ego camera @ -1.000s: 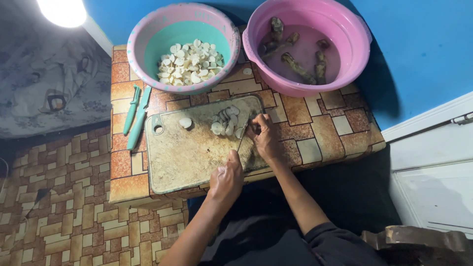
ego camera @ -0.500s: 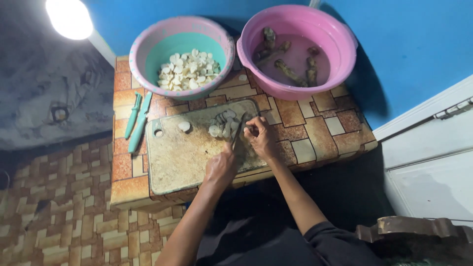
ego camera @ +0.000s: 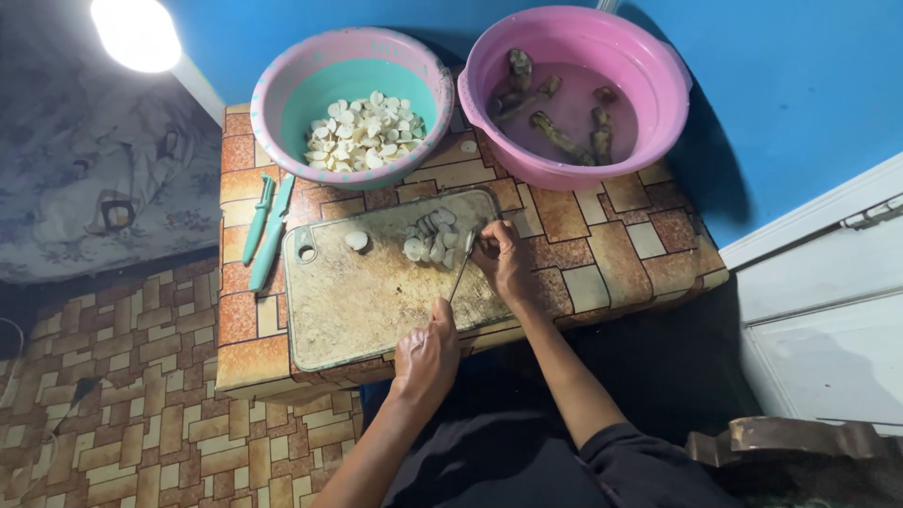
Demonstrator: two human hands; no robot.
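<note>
Here I see the cutting board (ego camera: 376, 292) lying flat on the low tiled desk (ego camera: 611, 254), its near edge close to the desk's front edge, with bare board open toward the left and the middle. My left hand (ego camera: 428, 353) sits at that near edge, fingers clenched around the handle of a knife (ego camera: 461, 275) whose thin blade runs up and away toward the pile of pale slices (ego camera: 431, 240) at the board's far right. My right hand (ego camera: 499, 259) rests just beside that pile, at the board's right edge, fingers curled and pinching something small at the blade's tip; what it grips is hidden. One loose slice (ego camera: 356, 241) lies apart to the left. Both forearms reach in from below, the right one angled across the desk's front edge. Behind the board stand a teal-lined bowl (ego camera: 282, 85) of cut pieces and a pink basin (ego camera: 658, 66) of dark roots in water. Two teal-handled tools (ego camera: 268, 230) lie left of the board.
</note>
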